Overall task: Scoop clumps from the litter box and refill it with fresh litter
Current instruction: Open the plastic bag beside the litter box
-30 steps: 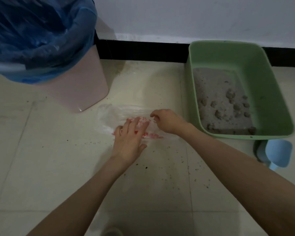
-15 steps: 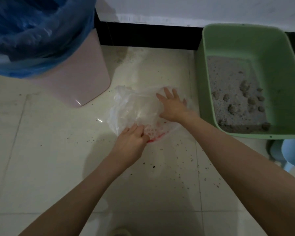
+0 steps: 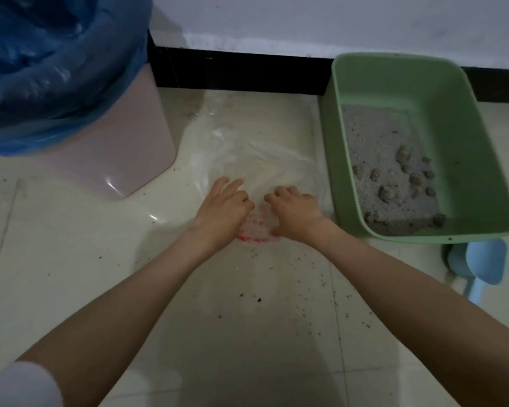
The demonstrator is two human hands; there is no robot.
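Both hands are down on a clear plastic bag (image 3: 256, 154) that lies flat on the floor: the left hand (image 3: 222, 208) rests on it with fingers mostly straight, and the right hand (image 3: 294, 212) has its fingers curled, pinching the bag. The green litter box (image 3: 479, 160) sits just right of the bag by the wall, with grey litter and dark clumps (image 3: 406, 174) inside. A blue scoop (image 3: 479, 265) lies on the floor near the box, and a pink bin (image 3: 109, 160) with a blue liner stands to the left.
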